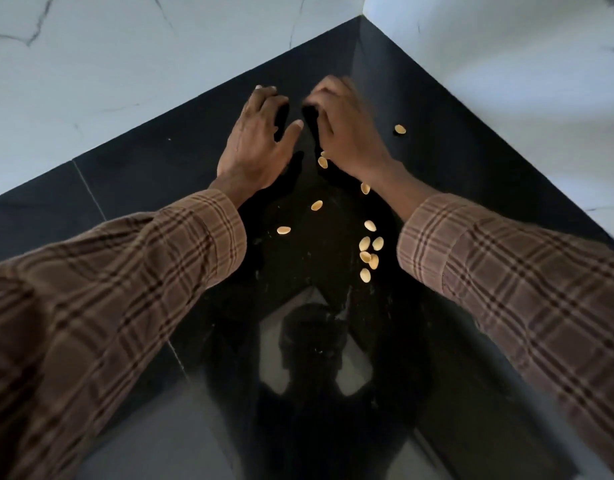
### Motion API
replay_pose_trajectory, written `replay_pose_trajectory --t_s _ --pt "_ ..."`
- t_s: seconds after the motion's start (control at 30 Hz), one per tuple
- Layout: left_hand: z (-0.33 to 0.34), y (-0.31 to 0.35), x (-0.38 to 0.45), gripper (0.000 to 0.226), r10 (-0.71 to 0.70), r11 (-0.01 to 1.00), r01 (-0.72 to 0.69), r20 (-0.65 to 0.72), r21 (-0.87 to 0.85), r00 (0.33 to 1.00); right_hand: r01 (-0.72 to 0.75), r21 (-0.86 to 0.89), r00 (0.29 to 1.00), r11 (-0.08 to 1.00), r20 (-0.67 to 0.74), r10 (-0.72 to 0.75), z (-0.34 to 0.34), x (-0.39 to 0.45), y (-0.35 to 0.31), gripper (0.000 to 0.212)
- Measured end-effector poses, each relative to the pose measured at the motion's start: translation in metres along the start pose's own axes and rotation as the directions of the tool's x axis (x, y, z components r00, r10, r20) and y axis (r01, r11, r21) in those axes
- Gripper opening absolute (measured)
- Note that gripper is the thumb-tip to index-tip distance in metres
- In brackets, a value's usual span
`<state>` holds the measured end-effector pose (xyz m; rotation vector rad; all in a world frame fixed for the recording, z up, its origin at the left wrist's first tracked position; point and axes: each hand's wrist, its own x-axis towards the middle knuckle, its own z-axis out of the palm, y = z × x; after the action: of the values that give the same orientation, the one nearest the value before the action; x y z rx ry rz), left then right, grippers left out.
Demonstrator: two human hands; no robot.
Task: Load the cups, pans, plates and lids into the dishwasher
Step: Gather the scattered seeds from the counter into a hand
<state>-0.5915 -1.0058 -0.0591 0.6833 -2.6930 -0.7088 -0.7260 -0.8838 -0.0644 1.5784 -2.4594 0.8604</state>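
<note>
Head view: left hand (pixel 255 140) fingers spread, palm down on black counter (pixel 153 181). Right hand (pixel 343 128) fingers curled, blurred; contents cannot tell. Pale shells (pixel 367 249) scattered between forearms. No dishes visible.

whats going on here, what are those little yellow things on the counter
A person in brown plaid sleeves reaches both hands into the corner of a glossy black countertop. Small pale yellow shells or seeds lie scattered on it. The left hand lies open, fingers spread; the right hand is curled and blurred, perhaps gathering them. No cups, pans, plates, lids or dishwasher are in view.
</note>
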Motion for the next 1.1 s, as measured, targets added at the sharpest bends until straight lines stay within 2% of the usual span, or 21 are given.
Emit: replay_pose_trajectory --t_s 0.07,0.13,0.2,0.27,0.3,0.33,0.4,0.47,0.57,0.63,0.73,0.8,0.87,0.93,1.0,1.1 --pt "-0.007 0.005 -0.008 0.060 0.013 1.000 -0.013 0.063 -0.011 0.998 0.012 0.014 1.000 1.000 -0.024 -0.012 -0.006 -0.031 -0.021 0.027" --pt "-0.010 0.014 -0.024 0.058 0.080 0.996 -0.076 0.116 -0.040 0.990 -0.031 -0.002 0.993 1.000 -0.111 0.030 -0.018 -0.059 -0.023 0.029" --pt "-0.009 0.022 -0.049 0.054 0.115 0.987 -0.100 0.118 -0.128 0.986 -0.183 -0.024 0.959 0.983 -0.226 0.173 -0.035 -0.073 -0.007 0.032" --pt "-0.007 0.026 -0.070 0.049 0.125 0.976 -0.100 0.122 -0.196 0.985 -0.370 0.047 0.884 0.928 -0.291 0.367 -0.049 -0.074 0.013 0.031" --pt "-0.006 0.028 -0.076 0.047 0.127 0.975 -0.102 0.118 -0.200 0.985 -0.429 0.089 0.861 0.899 -0.260 0.436 -0.050 -0.073 0.019 0.032" --pt "-0.006 0.028 -0.077 0.047 0.127 0.976 -0.105 0.110 -0.193 0.986 -0.444 0.096 0.870 0.891 -0.190 0.454 -0.046 -0.071 0.021 0.035" --pt "-0.005 0.028 -0.073 0.048 0.132 0.978 -0.112 0.109 -0.176 0.985 -0.361 0.033 0.932 0.932 -0.030 0.362 -0.039 -0.069 0.018 0.044" --pt "-0.006 0.028 -0.072 0.049 0.144 0.979 -0.124 0.116 -0.165 0.983 -0.258 -0.016 0.962 0.966 0.088 0.258 -0.036 -0.069 0.014 0.049" --pt "-0.010 0.034 -0.075 0.049 0.120 0.976 -0.094 0.124 -0.197 0.985 -0.150 -0.049 0.969 0.988 0.194 0.156 -0.042 -0.072 0.007 0.050" --pt "-0.012 0.043 -0.082 0.049 0.098 0.979 -0.071 0.135 -0.189 0.986 -0.162 0.020 0.957 0.987 0.245 0.152 -0.046 -0.083 -0.005 0.048" --pt "-0.011 0.060 -0.106 0.048 0.068 0.977 -0.034 0.158 -0.209 0.985 -0.240 0.205 0.949 0.949 0.255 0.185 -0.043 -0.105 -0.034 0.046" --pt "-0.014 0.074 -0.132 0.049 -0.004 0.907 0.077 0.172 -0.415 0.985 -0.305 0.378 0.945 0.874 0.233 0.229 -0.046 -0.125 -0.055 0.045" --pt "-0.017 0.082 -0.162 0.049 -0.038 0.782 0.128 0.159 -0.610 0.987 -0.342 0.529 0.939 0.777 0.218 0.265 -0.053 -0.147 -0.070 0.043" --pt "-0.014 0.081 -0.185 0.049 0.002 0.736 0.097 0.146 -0.670 0.989 -0.364 0.570 0.932 0.737 0.226 0.285 -0.061 -0.162 -0.078 0.044" --pt "-0.013 0.077 -0.194 0.048 0.054 0.752 0.037 0.117 -0.658 0.992 -0.403 0.572 0.915 0.714 0.255 0.312 -0.068 -0.164 -0.080 0.045" --pt "-0.012 0.071 -0.186 0.045 -0.029 0.727 0.063 0.060 -0.684 0.998 -0.463 0.605 0.880 0.648 0.230 0.415 -0.068 -0.155 -0.074 0.044"
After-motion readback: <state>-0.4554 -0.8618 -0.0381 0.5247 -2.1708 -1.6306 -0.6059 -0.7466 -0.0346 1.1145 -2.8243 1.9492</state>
